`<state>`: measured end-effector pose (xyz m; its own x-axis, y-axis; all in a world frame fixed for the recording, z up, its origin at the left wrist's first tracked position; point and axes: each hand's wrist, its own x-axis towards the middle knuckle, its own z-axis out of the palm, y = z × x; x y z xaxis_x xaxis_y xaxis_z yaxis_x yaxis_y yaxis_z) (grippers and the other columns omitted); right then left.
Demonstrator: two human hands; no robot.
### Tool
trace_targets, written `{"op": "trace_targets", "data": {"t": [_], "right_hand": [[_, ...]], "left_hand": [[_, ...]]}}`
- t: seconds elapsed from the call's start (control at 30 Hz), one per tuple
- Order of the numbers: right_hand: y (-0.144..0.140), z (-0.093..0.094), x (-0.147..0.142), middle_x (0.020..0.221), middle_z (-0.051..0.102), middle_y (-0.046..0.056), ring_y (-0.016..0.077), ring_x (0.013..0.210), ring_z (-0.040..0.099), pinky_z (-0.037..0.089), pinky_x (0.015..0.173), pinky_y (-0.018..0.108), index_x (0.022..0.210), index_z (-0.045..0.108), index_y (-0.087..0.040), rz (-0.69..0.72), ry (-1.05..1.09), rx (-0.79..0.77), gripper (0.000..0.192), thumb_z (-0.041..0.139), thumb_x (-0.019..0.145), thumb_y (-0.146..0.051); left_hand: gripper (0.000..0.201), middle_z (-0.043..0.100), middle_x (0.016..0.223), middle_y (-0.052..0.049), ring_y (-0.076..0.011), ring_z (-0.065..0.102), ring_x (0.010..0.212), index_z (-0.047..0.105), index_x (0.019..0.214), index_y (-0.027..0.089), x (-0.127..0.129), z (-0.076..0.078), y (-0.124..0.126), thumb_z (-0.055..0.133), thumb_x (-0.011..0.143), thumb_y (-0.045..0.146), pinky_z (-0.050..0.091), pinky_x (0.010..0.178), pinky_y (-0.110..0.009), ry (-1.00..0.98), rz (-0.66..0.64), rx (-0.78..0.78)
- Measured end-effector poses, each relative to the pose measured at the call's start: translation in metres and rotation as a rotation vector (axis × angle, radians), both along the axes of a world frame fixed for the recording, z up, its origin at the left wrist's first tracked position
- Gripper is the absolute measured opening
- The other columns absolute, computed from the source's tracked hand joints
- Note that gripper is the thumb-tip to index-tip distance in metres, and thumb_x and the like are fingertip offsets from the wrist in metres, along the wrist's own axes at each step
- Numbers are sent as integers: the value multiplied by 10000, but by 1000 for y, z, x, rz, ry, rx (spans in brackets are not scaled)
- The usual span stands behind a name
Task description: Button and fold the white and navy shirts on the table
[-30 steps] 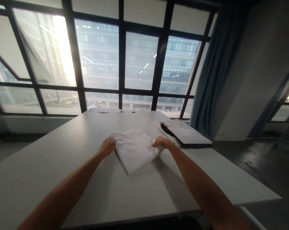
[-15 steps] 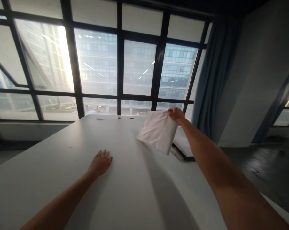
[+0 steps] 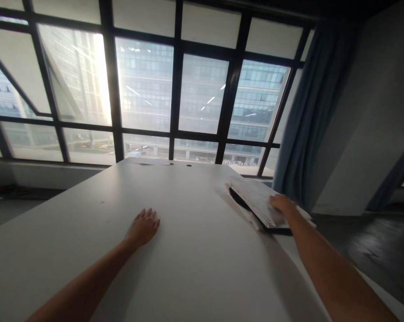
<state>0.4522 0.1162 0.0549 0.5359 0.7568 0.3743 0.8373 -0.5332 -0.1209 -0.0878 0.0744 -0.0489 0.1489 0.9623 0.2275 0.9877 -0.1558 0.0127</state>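
Observation:
My left hand (image 3: 143,227) lies palm down on the white table (image 3: 188,268), fingers slightly spread, holding nothing. Over at the table's right side, my right hand (image 3: 283,203) has its fingers curled against a creased white cloth (image 3: 257,197). That cloth now lies across the top of a low pile. Below it shows a flat dark-edged thing (image 3: 279,231), whose kind I cannot make out. More pale folded material (image 3: 242,212) sticks out at the pile's left side. My right hand's fingertips are partly hidden.
White sheets (image 3: 148,161) lie at the table's far edge, near two small dark round spots (image 3: 188,165). Beyond stand black-framed windows (image 3: 202,94), one tilted outward at left. A blue curtain (image 3: 299,116) hangs behind the pile at right.
My right hand has moved right and down, carrying the white cloth from above the table onto the pile. My left hand stays in place. The view has shifted slightly.

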Motion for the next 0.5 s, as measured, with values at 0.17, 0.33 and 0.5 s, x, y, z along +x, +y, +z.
{"op": "trace_targets", "data": {"t": [0.17,0.33,0.5], "right_hand": [[-16,-29,-151,1290,576,171,258,1209,508,340,1022,357,1213,613,-125,495,5,12,454,297,1000,-372],[-46,-59,-285,1488,390,125,215,1377,321,214,1122,329,1411,444,-128,800,135,-187,518,308,997,-409],[-63,-78,-316,1541,266,166,238,1427,215,150,1147,387,1460,353,-74,766,148,-287,560,286,990,-371]], "left_hand": [[591,370,1497,-197,-320,274,1417,448,1397,83,3,7,0,317,944,438,228,1134,-446,-60,11,-50],[645,284,1544,-175,-259,209,1448,350,1447,70,36,28,2,252,954,474,169,1159,-412,-73,-120,-40],[681,243,1552,-202,-260,175,1457,317,1456,23,64,17,3,268,944,470,158,1160,-393,-40,-207,-111]]}}
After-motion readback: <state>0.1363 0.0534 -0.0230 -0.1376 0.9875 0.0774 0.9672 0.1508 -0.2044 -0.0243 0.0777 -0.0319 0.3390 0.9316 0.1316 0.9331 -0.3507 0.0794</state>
